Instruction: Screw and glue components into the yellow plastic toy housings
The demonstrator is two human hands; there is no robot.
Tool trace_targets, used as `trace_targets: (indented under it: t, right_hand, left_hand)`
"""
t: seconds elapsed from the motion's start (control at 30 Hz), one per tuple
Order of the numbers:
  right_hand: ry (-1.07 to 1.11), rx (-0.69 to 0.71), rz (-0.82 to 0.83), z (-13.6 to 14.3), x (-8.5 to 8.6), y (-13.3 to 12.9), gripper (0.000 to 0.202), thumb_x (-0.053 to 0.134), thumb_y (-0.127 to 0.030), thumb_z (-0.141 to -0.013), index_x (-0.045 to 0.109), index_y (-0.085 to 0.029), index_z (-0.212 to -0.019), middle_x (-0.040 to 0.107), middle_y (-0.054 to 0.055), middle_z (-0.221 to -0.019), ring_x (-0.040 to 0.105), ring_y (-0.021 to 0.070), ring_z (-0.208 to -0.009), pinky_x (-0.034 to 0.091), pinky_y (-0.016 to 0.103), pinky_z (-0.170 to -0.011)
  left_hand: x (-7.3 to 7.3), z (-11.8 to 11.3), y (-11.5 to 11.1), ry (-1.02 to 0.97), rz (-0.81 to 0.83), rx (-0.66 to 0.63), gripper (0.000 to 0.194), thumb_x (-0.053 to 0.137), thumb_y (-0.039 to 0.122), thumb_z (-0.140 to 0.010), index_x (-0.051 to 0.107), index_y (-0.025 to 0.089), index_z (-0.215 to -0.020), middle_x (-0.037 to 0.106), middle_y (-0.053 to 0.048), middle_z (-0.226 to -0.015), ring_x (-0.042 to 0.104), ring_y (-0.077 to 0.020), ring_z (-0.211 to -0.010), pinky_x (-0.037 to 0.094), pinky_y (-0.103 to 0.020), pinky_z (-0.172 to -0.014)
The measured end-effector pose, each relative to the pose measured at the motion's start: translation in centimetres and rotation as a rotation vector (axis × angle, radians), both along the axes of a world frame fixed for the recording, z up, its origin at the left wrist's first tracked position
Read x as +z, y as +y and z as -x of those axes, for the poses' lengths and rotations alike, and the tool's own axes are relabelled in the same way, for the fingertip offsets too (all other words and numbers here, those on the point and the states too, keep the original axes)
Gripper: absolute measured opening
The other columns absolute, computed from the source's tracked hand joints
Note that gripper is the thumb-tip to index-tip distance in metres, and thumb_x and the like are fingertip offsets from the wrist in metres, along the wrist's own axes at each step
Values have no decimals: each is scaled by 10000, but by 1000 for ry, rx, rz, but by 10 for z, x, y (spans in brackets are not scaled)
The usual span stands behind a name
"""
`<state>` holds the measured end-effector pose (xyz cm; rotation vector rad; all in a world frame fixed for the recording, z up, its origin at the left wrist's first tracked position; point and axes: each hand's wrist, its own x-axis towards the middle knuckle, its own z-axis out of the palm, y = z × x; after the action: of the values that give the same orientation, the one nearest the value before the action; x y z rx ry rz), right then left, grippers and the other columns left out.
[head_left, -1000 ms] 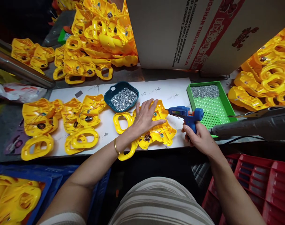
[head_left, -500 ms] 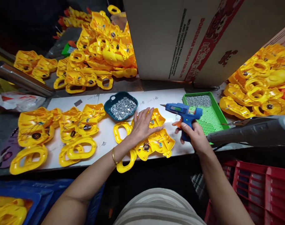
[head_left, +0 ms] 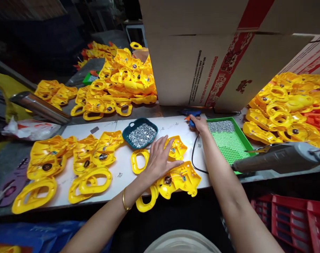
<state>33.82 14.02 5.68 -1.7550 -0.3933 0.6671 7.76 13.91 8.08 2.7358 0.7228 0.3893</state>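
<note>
Grey worktable (head_left: 7, 151), white printed sheet (head_left: 120, 167) laid over it; large brown cardboard box (head_left: 181, 70) stands at the back, matte, red stripe. Room behind dark. Blue crate (head_left: 52, 233) low left, slatted red crate (head_left: 291, 218) low right. Glossy hard yellow shells (head_left: 185, 177) lie hollow side up on the sheet, thin wires and small boards inside; smooth oval yellow rings (head_left: 82, 183) beside them. More yellow parts heaped either side of the box. Teal tray (head_left: 125, 135), rounded, full of shiny metal bits; perforated green tray (head_left: 244, 130), rectangular, similar bits at far end. Left hand (head_left: 158, 154) open, fingers spread over the near-centre shells; contact unclear. Right hand (head_left: 199, 124) closed round handle of blue glue gun (head_left: 190, 113), orange trigger, at sheet's far edge near box; black cord (head_left: 193, 154) curves down the sheet.
</note>
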Motion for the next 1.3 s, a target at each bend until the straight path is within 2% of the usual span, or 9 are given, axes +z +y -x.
trace_targets:
  t: [0.17, 0.23, 0.3, 0.4, 0.5, 0.6, 0.9, 1.13, 1.3]
  right_hand:
    - [-229, -32, 114, -2, 8, -8, 241, 596, -385, -807, 552, -174, -699, 657, 102, -741, 656, 231, -842, 534, 339, -739]
    - [-388, -24, 146, 6, 11, -21, 170, 623, -319, -768, 598, -156, -810, 666, 137, -917, 611, 275, -1013, 494, 405, -880]
    - [-624, 34, 95, 24, 18, -46, 281, 613, -307, -766, 618, -156, -1002, 639, 146, -1091, 571, 279, -1099, 473, 433, -927]
    - [-728, 203, -84, 63, 34, -97, 295, 522, -352, -866, 636, -219, -1103, 633, 92, -1155, 599, 218, -1055, 518, 361, -830]
    - [-742, 306, -51, 99, 48, -146, 211, 527, -336, -898, 696, -223, -952, 694, 55, -922, 624, 187, -850, 504, 341, -758]
    - [-770, 405, -29, 122, 51, -173, 169, 563, -288, -891, 708, -219, -944, 691, 48, -846, 606, 183, -797, 487, 345, -749]
    - [-923, 442, 18, 137, 51, -188, 156, 563, -257, -898, 695, -193, -950, 654, 53, -798, 558, 191, -771, 450, 340, -721]
    - [-1042, 659, 58, 161, 48, -174, 187, 517, -274, -923, 691, -216, -954, 632, 60, -827, 488, 204, -793, 373, 333, -682]
    - [-1179, 808, 217, 174, 50, -158, 197, 516, -290, -917, 695, -219, -962, 622, 91, -880, 453, 231, -817, 297, 352, -665]
  left_hand:
    - [10, 38, -32, -29, -88, -33, 914, 570, 728, -750, 364, 169, -1443, 358, -203, -1499, 301, -343, -1391, 177, -521, -1137]
    - [7, 53, -45, 11, -77, -25, 963, 592, 734, -727, 339, 155, -1455, 357, -206, -1502, 296, -350, -1395, 137, -527, -1146]
    - [2, 65, -55, 39, -66, -1, 982, 612, 722, -723, 322, 147, -1464, 367, -207, -1497, 300, -355, -1394, 111, -528, -1151]
    - [-8, 75, -65, 48, -61, 51, 965, 596, 722, -737, 333, 138, -1458, 393, -214, -1477, 311, -361, -1387, 115, -524, -1151]
    - [-15, 79, -70, 51, -56, 90, 935, 562, 733, -753, 356, 139, -1445, 404, -216, -1468, 312, -360, -1387, 129, -516, -1148]
    - [-16, 78, -73, 47, -55, 106, 921, 556, 729, -761, 352, 148, -1447, 411, -209, -1466, 308, -353, -1390, 135, -511, -1146]
    - [-10, 82, -81, 62, -17, 206, 915, 584, 732, -738, 392, 173, -1436, 395, -193, -1487, 301, -360, -1390, 134, -516, -1143]
    - [-12, 90, -86, 84, 3, 240, 878, 613, 700, -741, 409, 192, -1428, 396, -182, -1489, 292, -363, -1393, 121, -541, -1142]
    - [-11, 91, -89, 99, 35, 242, 857, 640, 669, -741, 411, 205, -1425, 398, -178, -1488, 295, -361, -1393, 128, -554, -1140]
